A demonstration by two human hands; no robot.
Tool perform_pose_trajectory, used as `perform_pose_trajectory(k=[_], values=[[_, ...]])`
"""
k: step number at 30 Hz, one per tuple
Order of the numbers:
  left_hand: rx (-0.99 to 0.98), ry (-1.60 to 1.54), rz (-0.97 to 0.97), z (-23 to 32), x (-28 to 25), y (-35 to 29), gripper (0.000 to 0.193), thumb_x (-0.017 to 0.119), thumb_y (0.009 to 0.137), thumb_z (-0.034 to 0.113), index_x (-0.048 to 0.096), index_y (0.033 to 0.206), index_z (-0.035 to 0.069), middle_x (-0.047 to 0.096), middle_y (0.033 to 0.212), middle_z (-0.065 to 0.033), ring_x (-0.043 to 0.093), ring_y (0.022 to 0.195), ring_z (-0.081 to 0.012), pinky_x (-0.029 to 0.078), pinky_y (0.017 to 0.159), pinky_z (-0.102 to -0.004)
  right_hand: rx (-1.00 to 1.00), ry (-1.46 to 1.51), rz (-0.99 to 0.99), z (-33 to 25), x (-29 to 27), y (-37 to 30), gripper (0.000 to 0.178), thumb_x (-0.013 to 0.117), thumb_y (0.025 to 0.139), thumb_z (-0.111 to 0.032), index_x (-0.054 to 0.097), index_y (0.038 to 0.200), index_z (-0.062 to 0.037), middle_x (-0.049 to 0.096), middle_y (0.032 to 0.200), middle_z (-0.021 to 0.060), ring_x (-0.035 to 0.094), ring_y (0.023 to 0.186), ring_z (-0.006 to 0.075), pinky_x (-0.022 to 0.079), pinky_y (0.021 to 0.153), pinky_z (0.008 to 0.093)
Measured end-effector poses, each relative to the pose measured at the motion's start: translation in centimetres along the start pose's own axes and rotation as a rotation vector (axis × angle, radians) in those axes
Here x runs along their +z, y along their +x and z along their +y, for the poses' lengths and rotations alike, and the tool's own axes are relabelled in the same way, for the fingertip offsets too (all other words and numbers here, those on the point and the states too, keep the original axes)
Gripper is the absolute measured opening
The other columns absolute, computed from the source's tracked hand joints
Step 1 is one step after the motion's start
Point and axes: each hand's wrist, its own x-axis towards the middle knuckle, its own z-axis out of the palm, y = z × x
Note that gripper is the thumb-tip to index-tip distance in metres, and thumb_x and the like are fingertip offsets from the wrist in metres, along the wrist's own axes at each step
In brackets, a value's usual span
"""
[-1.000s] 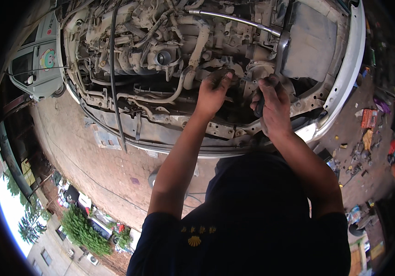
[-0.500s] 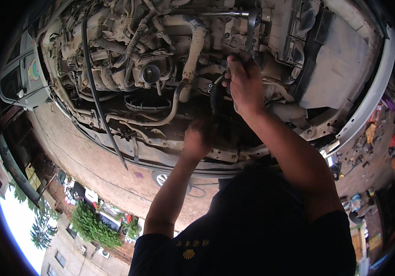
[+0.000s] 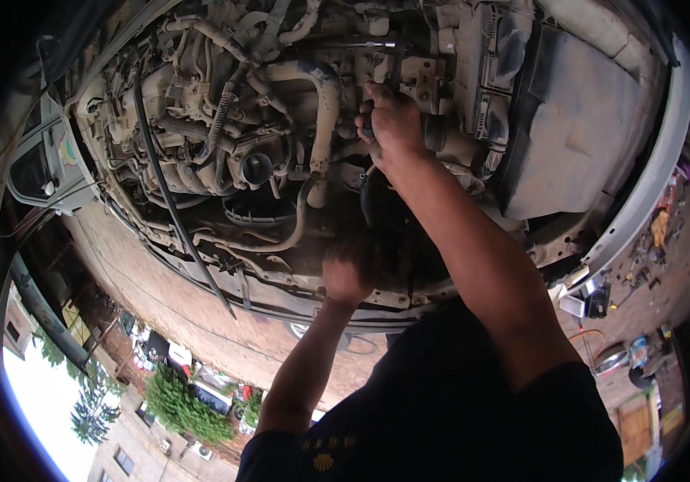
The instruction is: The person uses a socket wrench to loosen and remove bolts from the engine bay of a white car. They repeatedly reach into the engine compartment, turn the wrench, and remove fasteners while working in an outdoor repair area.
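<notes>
The right hand (image 3: 396, 130) is beside a dusty, bent pipe (image 3: 326, 120).

An open-air car-repair yard; a dirt-coated engine (image 3: 232, 128) lies exposed; loose parts (image 3: 636, 269) litter the ground (image 3: 140, 261) at right; a bush (image 3: 188, 406) and a building (image 3: 148, 451) stand at left.

The car's open engine bay (image 3: 267, 294) carries dusty engine parts (image 3: 325, 120), a bar with a shiny section (image 3: 380, 44) among them, and a slender dark rod (image 3: 170, 193) slants across its left side. On the brown ground (image 3: 152, 289), toward the right, lie a tan item (image 3: 661, 229) and a black boxlike one (image 3: 599, 299).
</notes>
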Motion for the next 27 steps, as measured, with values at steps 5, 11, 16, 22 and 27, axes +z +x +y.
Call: perform_pose_trajectory(k=[5, 11, 16, 22, 27], values=[[0.015, -0.006, 0.019, -0.4, 0.2, -0.2, 0.016, 0.064, 0.081, 0.018, 0.069, 0.091, 0.007, 0.068, 0.086, -0.0143, 0.064, 0.078, -0.0348, 0.052, 0.069, -0.0439, 0.058, 0.112, -0.004, -1.5, -0.8, 3.1, 0.013, 0.065, 0.092, -0.019, 0.059, 0.093, -0.0075, 0.052, 0.072, 0.0032, 0.049, 0.052, 0.0160, 0.037, 0.046, 0.0306], [0.025, -0.214, 0.177, -0.8, -0.7, 0.8, 0.017, 0.063, 0.081, 0.010, 0.067, 0.097, 0.005, 0.067, 0.091, -0.0170, 0.064, 0.081, -0.0381, 0.052, 0.075, -0.0427, 0.048, 0.096, -0.009, -1.9, -1.1, 3.5, 0.017, 0.063, 0.091, -0.022, 0.058, 0.097, -0.0071, 0.056, 0.069, 0.0045, 0.052, 0.049, 0.0153, 0.038, 0.042, 0.0304], [0.148, -0.264, 0.523, 1.9, -5.8, 16.5, 0.019, 0.063, 0.087, 0.006, 0.065, 0.105, 0.000, 0.065, 0.096, -0.0169, 0.062, 0.091, -0.0359, 0.050, 0.081, -0.0396, -0.101, 0.122, -0.042, -0.5, -2.3, 2.4, 0.016, 0.066, 0.088, -0.021, 0.061, 0.092, -0.0065, 0.056, 0.068, 0.0026, 0.052, 0.050, 0.0144, 0.040, 0.044, 0.0297], [-0.091, 0.162, 0.196, -0.1, -3.0, 37.9, 0.057, 0.073, 0.077, 0.042, 0.066, 0.114, -0.001, 0.067, 0.114, -0.0212, 0.062, 0.110, -0.0381, 0.050, 0.094, -0.0419, -0.069, 0.018, -0.071, 0.7, -2.1, 2.1, 0.016, 0.061, 0.091, -0.017, 0.059, 0.083, -0.0038, 0.052, 0.062, 0.0027, 0.048, 0.046, 0.0134, 0.037, 0.044, 0.0279], [-0.353, 0.266, -0.118, 0.0, 0.6, 43.1, 0.053, 0.074, 0.077, 0.043, 0.071, 0.112, 0.003, 0.066, 0.121, -0.0200, 0.065, 0.113, -0.0316, 0.052, 0.095, -0.0410, -0.067, -0.005, -0.049, -0.1, -2.6, 1.8, 0.018, 0.057, 0.094, -0.018, 0.059, 0.082, -0.0038, 0.051, 0.061, 0.0029, 0.048, 0.046, 0.0125, 0.037, 0.044, 0.0271]])
